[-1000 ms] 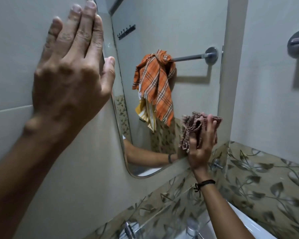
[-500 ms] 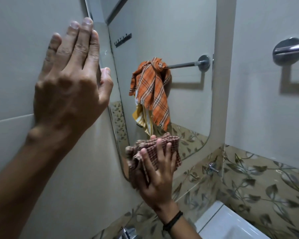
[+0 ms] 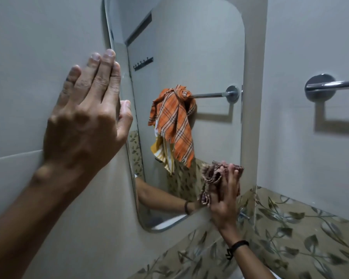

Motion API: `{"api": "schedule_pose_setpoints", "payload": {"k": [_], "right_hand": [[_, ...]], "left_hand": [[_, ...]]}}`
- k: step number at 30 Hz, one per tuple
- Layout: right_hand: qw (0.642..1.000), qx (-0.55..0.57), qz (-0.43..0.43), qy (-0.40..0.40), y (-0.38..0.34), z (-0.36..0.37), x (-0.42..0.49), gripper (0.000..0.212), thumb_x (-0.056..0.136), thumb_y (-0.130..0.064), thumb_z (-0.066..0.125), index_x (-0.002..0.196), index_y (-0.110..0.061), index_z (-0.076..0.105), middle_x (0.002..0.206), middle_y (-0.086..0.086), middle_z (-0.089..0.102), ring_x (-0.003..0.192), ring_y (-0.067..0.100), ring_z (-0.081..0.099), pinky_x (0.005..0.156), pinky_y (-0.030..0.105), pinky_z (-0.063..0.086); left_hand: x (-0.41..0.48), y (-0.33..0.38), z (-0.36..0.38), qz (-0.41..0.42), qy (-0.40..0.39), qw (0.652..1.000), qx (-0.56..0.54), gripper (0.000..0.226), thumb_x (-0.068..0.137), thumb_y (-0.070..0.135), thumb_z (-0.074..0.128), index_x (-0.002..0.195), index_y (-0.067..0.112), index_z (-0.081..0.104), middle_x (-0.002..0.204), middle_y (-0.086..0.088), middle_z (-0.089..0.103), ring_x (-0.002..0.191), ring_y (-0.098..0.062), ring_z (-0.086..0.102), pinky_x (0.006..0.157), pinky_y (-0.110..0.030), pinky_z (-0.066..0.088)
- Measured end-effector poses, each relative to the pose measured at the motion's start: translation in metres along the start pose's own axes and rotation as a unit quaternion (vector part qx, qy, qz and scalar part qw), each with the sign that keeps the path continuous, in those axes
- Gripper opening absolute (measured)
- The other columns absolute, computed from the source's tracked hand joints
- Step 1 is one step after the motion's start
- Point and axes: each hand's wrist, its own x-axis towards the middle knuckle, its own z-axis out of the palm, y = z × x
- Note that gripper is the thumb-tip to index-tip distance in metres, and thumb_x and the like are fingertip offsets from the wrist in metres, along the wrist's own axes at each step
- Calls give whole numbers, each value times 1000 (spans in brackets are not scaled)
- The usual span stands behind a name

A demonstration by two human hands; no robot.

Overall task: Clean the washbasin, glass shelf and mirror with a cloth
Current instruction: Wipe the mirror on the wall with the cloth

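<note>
Head view
Left hand [image 3: 85,125]: pressed flat against the grey wall tile [image 3: 28,77], fingers straight and together, thumb at the left edge of the mirror [image 3: 189,57]; holding nothing.
Right hand [image 3: 225,198]: clamped on the cloth [image 3: 212,176], pushing it against the glass at the mirror's lower right corner; black band [image 3: 237,245] round the wrist.
Cloth: reddish-brown check, bunched, spilling above and to the left of the fingers.
Mirror: upright, rounded corners, fixed to the wall; reflecting an orange plaid towel, a chrome rail, a row of hooks and the right forearm.
Towel rail [image 3: 330,86]: chrome, on the right-hand wall, well apart from both hands.
Leaf-pattern tiles [image 3: 300,228]: band below the mirror and along the right wall.
Washbasin, glass shelf: not identifiable.
</note>
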Motion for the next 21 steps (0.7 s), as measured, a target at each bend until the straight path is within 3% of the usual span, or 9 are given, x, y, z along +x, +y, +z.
{"api": "schedule_pose_setpoints", "payload": {"k": [2,4,8,12,16,21], "right_hand": [[988,81,121,49,8,0,22,64,96,-63,39,154,-51,14,165,-23,9,155,14,5,122,57,20],[980,85,159,83,16,-1,45,70,92,-74,35,154,-49,16,164,-20,16,154,11,13,121,55,24],[987,49,135,73,5,-4,87,71,94,-69,30,158,-39,18,164,-14,22,151,9,20,123,45,24],[993,48,80,67,-31,-7,166,80,91,-70,30,158,-28,22,164,-9,25,147,-1,17,118,21,16],[995,51,45,66,-70,-9,262,86,87,-77,30,157,-27,27,163,-3,30,151,13,22,124,38,20],[997,31,33,66,-128,-10,342,73,97,-62,34,159,-25,22,165,-2,24,152,18,20,124,39,17]], "left_hand": [[1,1,0,-1,9,1000,-2,57,105,27,36,156,1,32,165,-13,25,154,-26,24,127,-41,15],[1,2,1,1,15,1000,-3,57,104,26,37,155,1,33,164,-13,26,153,-26,26,126,-44,20],[-2,3,2,3,22,1000,-3,56,104,25,39,154,0,34,164,-13,27,152,-26,28,124,-47,25],[0,2,2,4,27,1000,-5,56,104,25,39,154,0,34,164,-14,27,152,-27,28,123,-48,28],[1,1,0,1,20,1000,-6,57,103,25,38,154,-1,34,164,-14,27,152,-28,28,123,-48,28],[3,1,-1,-3,5,1000,-8,58,103,26,37,155,0,31,165,-13,25,153,-25,26,124,-46,27]]}}
